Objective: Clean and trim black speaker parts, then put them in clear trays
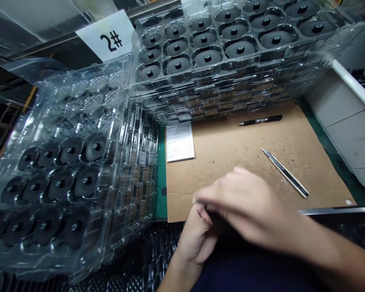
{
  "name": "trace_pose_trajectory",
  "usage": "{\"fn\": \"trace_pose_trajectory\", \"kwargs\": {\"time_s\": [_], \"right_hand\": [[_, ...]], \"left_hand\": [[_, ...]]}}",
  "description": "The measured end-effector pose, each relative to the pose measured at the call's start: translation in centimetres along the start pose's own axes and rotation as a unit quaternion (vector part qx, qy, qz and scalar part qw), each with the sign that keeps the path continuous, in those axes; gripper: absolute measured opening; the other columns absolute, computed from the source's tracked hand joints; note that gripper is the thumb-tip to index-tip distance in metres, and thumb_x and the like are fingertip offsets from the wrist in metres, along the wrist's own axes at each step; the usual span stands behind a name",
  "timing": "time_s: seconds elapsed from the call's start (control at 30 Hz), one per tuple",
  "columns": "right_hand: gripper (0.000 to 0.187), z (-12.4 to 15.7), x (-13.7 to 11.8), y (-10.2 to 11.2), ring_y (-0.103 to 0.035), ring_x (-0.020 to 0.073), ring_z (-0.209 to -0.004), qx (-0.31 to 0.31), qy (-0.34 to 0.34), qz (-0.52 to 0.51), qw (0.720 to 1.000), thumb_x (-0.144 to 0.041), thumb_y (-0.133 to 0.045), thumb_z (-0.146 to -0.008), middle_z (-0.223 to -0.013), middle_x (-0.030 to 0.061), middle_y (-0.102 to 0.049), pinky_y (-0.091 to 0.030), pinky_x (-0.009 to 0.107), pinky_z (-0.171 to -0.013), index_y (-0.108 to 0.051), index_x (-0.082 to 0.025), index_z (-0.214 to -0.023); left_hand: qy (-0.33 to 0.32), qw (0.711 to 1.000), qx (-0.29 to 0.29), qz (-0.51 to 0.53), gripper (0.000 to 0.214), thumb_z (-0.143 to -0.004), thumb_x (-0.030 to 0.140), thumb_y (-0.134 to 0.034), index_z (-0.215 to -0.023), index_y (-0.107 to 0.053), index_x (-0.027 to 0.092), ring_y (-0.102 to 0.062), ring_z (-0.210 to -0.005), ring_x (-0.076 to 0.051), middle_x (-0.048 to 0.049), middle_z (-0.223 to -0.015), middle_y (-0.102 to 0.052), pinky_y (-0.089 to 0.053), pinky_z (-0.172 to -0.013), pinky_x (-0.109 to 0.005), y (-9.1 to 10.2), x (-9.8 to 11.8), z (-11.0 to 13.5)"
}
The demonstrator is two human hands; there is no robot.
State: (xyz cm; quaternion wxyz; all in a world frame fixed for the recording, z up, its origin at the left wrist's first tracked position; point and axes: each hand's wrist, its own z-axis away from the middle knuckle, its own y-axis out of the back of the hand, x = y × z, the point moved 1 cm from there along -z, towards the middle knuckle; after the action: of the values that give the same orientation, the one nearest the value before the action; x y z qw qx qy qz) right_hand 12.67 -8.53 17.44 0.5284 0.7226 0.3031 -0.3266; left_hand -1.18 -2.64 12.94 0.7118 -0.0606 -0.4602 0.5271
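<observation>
Your left hand [197, 239] and right hand [246, 207], both curled, meet over a small dark part [214, 219] at the cardboard's [246, 154] near edge; blur hides which grips it; judged light, rigid plastic, so pinch its rim.

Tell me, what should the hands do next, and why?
I'd guess: lift the right hand off the left hand. It lies blurred across it at the front edge of the cardboard, hiding whatever sits between them; something dark shows there, but I cannot tell what. The knife and pen lie untouched.
</observation>
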Motion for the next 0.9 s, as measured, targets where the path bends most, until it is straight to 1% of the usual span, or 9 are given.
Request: {"fn": "trace_pose_trajectory", "kwargs": {"time_s": [0.1,0.2,0.4,0.53,0.63,0.7,0.8,0.83,0.9], "right_hand": [[0.024,0.7,4.4,-0.3,-0.062,0.0124,-0.076,0.062,-0.195,-0.041,0.978,-0.024,-0.048,-0.088,-0.096,0.0034,-0.069,-0.047,0.025,-0.066,-0.064,-0.02,-0.106],[0.025,3.5,7.7,-2.3,-0.065,0.0171,-0.086,0.067,-0.256,-0.046,0.963,-0.025,-0.047,-0.088,-0.1,0.0061,-0.069,-0.051,0.029,-0.07,-0.065,-0.018,-0.105],[0.024,7.6,7.7,-5.4,-0.065,0.0172,-0.09,0.039,-0.241,-0.039,0.969,-0.025,-0.046,-0.089,-0.096,0.0052,-0.069,-0.052,0.029,-0.076,-0.065,-0.022,-0.101],[0.027,4.9,4.8,-2.9,-0.061,0.0169,-0.096,0.124,-0.251,-0.021,0.96,-0.025,-0.047,-0.089,-0.109,0.0054,-0.064,-0.051,0.028,-0.076,-0.059,-0.022,-0.113],[0.028,2.2,1.8,-1.7,-0.059,0.0151,-0.093,0.166,-0.157,-0.022,0.973,-0.021,-0.048,-0.089,-0.105,0.0052,-0.063,-0.048,0.028,-0.08,-0.057,-0.02,-0.115],[0.027,1.0,0.3,-1.8,-0.058,0.0149,-0.09,0.128,-0.095,-0.035,0.987,-0.017,-0.045,-0.089,-0.098,0.0057,-0.063,-0.047,0.029,-0.081,-0.058,-0.017,-0.113],[0.025,0.0,-0.4,-2.2,-0.058,0.0107,-0.083,-0.002,-0.091,-0.084,0.992,-0.014,-0.043,-0.089,-0.093,0.0018,-0.064,-0.047,0.023,-0.073,-0.061,-0.02,-0.105],[0.023,-0.1,-0.3,-2.3,-0.058,0.0099,-0.081,-0.017,-0.101,-0.085,0.991,-0.014,-0.043,-0.089,-0.092,0.0009,-0.064,-0.047,0.022,-0.071,-0.062,-0.021,-0.102],[0.023,-0.1,-0.2,-2.5,-0.058,0.0118,-0.082,0.042,-0.1,-0.041,0.993,-0.016,-0.043,-0.09,-0.091,0.0029,-0.064,-0.047,0.025,-0.073,-0.062,-0.018,-0.102]], "left_hand": [[0.004,0.997,-0.026,0.071,0.054,-0.079,0.041,-0.063,-0.129,-0.046,0.029,-0.055,-0.113,-0.03,-0.0085,-0.125,-0.058,-0.044,-0.097,-0.044,-0.1,0.3,0.1],[-0.019,0.994,-0.004,0.111,0.051,-0.084,0.037,-0.056,-0.131,-0.041,0.025,-0.054,-0.115,-0.03,-0.013,-0.129,-0.054,-0.044,-0.097,-0.04,0.0,0.4,-0.1],[-0.018,0.992,-0.025,0.125,0.052,-0.084,0.04,-0.054,-0.131,-0.04,0.024,-0.051,-0.118,-0.03,-0.0146,-0.134,-0.049,-0.041,-0.099,-0.042,0.8,0.3,-1.0],[-0.028,0.994,-0.032,0.102,0.048,-0.086,0.037,-0.053,-0.13,-0.042,0.024,-0.05,-0.119,-0.03,-0.0136,-0.133,-0.05,-0.041,-0.099,-0.042,0.7,0.2,-1.2],[-0.032,0.997,-0.023,0.072,0.05,-0.082,0.035,-0.06,-0.128,-0.047,0.022,-0.051,-0.119,-0.028,-0.0128,-0.128,-0.054,-0.043,-0.098,-0.038,0.7,-0.1,-1.2],[-0.027,0.998,-0.003,0.051,0.049,-0.08,0.03,-0.065,-0.126,-0.05,0.022,-0.055,-0.114,-0.025,-0.0112,-0.122,-0.059,-0.045,-0.096,-0.035,0.9,-0.3,-1.1],[-0.043,0.998,0.036,0.039,0.053,-0.073,0.029,-0.072,-0.122,-0.053,0.026,-0.059,-0.107,-0.023,-0.0076,-0.119,-0.061,-0.047,-0.093,-0.032,1.2,-0.5,-1.0],[-0.053,0.997,0.046,0.036,0.053,-0.071,0.031,-0.073,-0.12,-0.055,0.025,-0.059,-0.106,-0.023,-0.007,-0.118,-0.061,-0.047,-0.092,-0.032,1.2,-0.5,-1.0],[-0.066,0.996,0.054,0.029,0.05,-0.069,0.035,-0.074,-0.115,-0.059,0.023,-0.061,-0.101,-0.022,-0.0065,-0.112,-0.064,-0.049,-0.09,-0.031,1.1,-0.4,-1.0]]}}
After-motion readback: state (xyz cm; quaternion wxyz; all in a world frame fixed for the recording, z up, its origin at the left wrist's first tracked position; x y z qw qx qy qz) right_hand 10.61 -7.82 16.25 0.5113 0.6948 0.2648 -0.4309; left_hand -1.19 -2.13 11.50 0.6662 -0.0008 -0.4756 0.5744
